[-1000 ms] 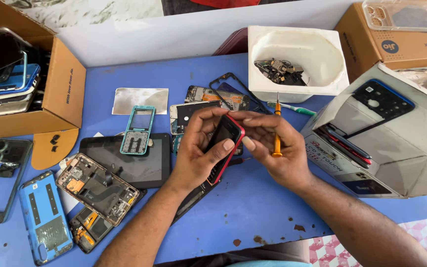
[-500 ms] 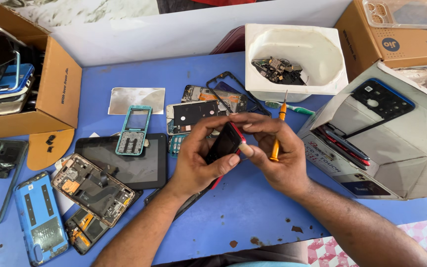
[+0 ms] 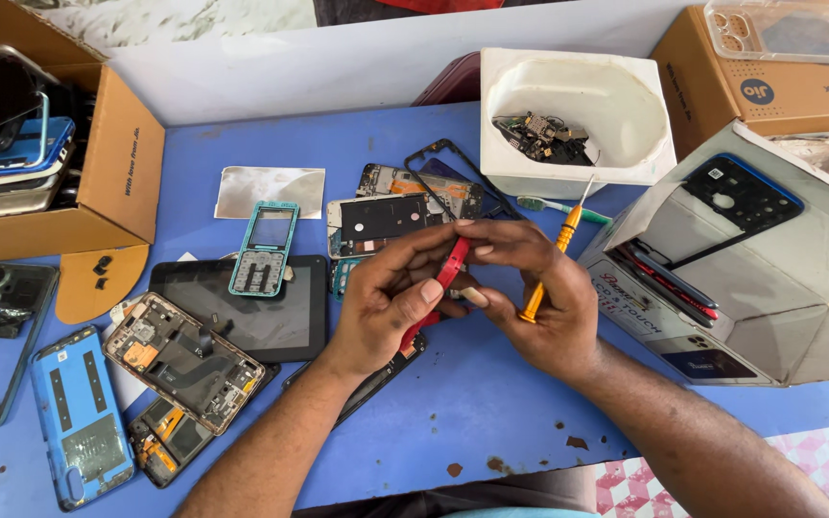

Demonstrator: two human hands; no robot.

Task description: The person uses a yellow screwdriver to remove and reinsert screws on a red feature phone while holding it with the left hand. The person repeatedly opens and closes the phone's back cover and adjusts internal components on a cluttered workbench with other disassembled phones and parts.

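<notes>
Both hands hold a red phone point(image 3: 445, 273) edge-on just below the white tub point(image 3: 626, 168) over the blue bench point(image 3: 357, 144), left hand point(image 3: 390, 307) clamped around it, right hand point(image 3: 539, 297) pinching it, orange screwdriver point(image 3: 551, 264) tucked for ready use.

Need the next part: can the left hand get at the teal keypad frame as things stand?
Probably not at once: the left hand is gripping the red phone together with the right hand. The keypad frame lies uncovered on the tablet beside it.
</notes>
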